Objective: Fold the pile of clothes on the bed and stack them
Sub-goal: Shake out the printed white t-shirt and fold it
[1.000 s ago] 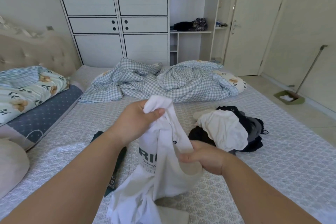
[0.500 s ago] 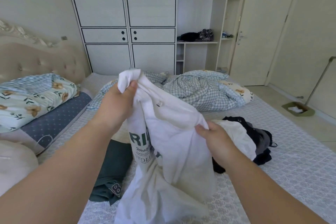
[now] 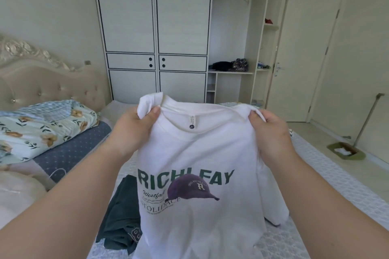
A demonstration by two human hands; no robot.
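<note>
Held up by both shoulders — left hand (image 3: 134,121) and right hand (image 3: 271,130) each pinching soft cloth — the white printed T-shirt (image 3: 200,174) hides most of the quilted bed (image 3: 328,176), a crumpled dark green garment (image 3: 122,216) half covered behind it.

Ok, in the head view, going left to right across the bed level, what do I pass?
Floral pillow → left hand gripping one shoulder of the white T-shirt → right hand gripping the other shoulder → green dustpan on the floor. The dark green garment lies lower, partly behind the shirt.
</note>
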